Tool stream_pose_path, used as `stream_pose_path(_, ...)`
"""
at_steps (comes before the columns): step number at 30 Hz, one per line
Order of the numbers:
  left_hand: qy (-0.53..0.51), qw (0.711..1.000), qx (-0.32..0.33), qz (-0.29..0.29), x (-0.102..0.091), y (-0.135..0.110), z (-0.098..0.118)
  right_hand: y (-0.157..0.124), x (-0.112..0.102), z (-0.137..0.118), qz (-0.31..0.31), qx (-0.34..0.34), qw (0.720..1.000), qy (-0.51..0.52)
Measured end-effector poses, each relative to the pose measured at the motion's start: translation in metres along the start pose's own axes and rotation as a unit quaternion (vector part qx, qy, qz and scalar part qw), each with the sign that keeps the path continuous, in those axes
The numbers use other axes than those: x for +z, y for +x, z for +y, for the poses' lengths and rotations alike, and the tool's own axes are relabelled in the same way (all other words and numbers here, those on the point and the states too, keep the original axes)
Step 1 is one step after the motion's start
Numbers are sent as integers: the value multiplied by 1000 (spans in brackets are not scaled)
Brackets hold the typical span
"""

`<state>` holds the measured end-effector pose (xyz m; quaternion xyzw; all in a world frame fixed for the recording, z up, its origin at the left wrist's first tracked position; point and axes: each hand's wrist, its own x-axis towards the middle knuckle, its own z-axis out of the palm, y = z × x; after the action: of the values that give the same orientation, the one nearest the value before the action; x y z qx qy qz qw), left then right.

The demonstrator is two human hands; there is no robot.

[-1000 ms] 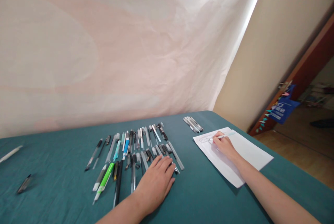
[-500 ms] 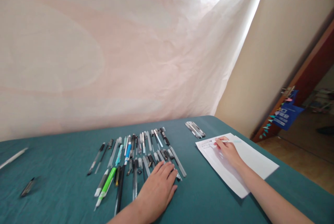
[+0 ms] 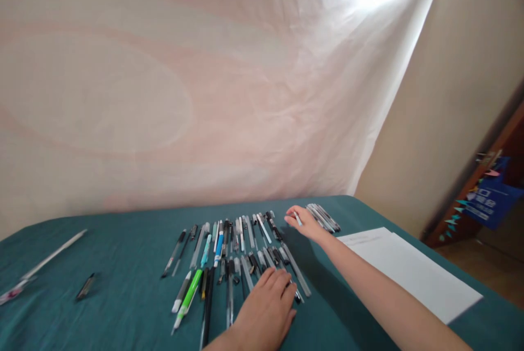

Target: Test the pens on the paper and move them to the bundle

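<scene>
The right hand (image 3: 303, 223) grips a pale pen (image 3: 298, 219) between the loose pens (image 3: 219, 248) and a separate pen cluster (image 3: 324, 218).
The left hand (image 3: 267, 308) lies open over the nearer row (image 3: 247, 273); faint writing on the paper (image 3: 413, 272) and white lettering on a blue hanging (image 3: 489, 204) are illegible.

Pale pen (image 3: 298, 219), partly hidden, held tilted in right hand (image 3: 305, 222), far side. Assorted pens (image 3: 219, 247) laid in two uneven rows at centre, near row partly covered by left hand (image 3: 268, 304).
</scene>
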<state>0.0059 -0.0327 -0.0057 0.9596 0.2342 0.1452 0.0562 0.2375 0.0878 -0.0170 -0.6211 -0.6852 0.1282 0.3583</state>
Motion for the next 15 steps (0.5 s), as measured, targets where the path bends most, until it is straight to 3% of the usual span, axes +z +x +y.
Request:
stream_pose_path(7, 4, 1000, 13, 3, 8, -1, -6, 60, 54, 6, 29, 68, 995, -59)
stream_pose_path(11, -1, 1000, 17, 5, 10, -1, -8, 69, 64, 10, 15, 83, 994, -76)
stream_pose_path(15, -8, 1000, 15, 10, 11, -1, -7, 68, 60, 10, -4, 81, 994, -73)
